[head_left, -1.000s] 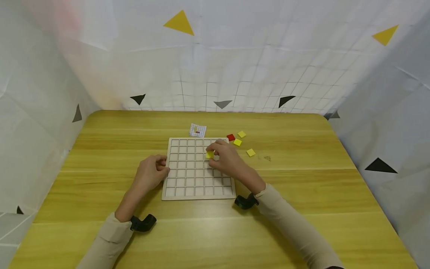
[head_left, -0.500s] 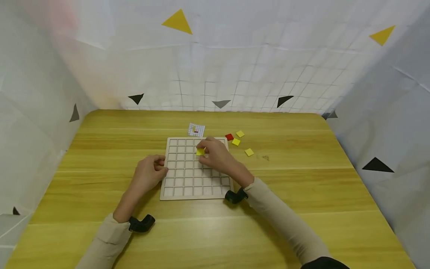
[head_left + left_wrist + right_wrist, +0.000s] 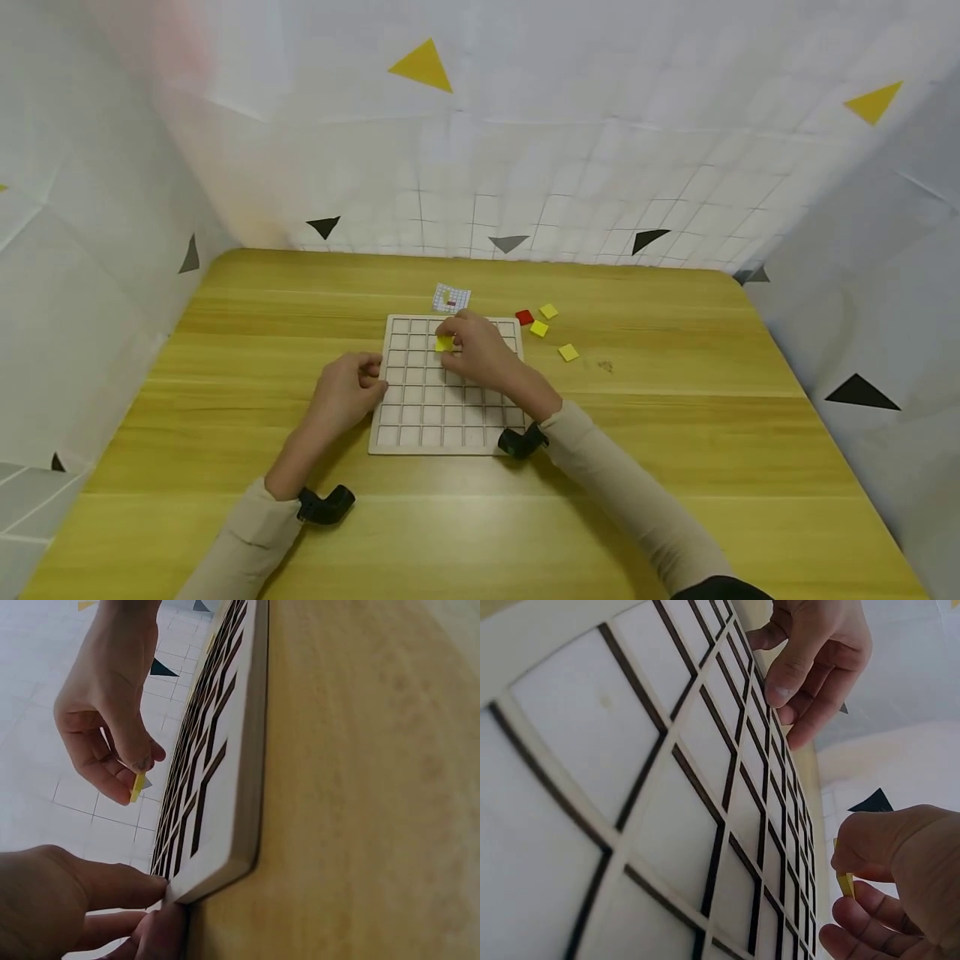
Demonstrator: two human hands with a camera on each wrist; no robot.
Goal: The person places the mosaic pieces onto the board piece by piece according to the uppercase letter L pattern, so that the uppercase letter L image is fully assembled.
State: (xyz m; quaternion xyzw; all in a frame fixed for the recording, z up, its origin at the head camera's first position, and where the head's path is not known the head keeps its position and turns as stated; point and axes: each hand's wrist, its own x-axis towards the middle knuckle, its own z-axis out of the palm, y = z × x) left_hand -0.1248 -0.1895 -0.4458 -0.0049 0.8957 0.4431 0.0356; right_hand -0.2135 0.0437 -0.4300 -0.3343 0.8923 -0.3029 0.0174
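A wooden grid board (image 3: 380, 417) lies flat on the table. At its left edge is my left hand (image 3: 347, 393), with bent fingers and thumb holding the rim; the left wrist view shows digits against the board's corner area. Above the board's upper middle, my right hand (image 3: 483, 357) pinches a small yellow square tile (image 3: 444, 343) between thumb and fingers. In the left wrist view the pinched tile (image 3: 137, 787) is tilted on edge and apart from the board. The right hand and forearm hide some cells of the grid.
Right of the board lie a red tile (image 3: 524, 317) and three yellow tiles, one of them (image 3: 568, 352) farther out. A small printed grid card (image 3: 452, 297) sits behind the board. The wooden table (image 3: 435, 533) meets white hanging sheets (image 3: 570, 158).
My right hand has moved left over the board with the yellow tile, mostly in the first half second. My left hand stays at the board's edge. The head view has shifted slightly.
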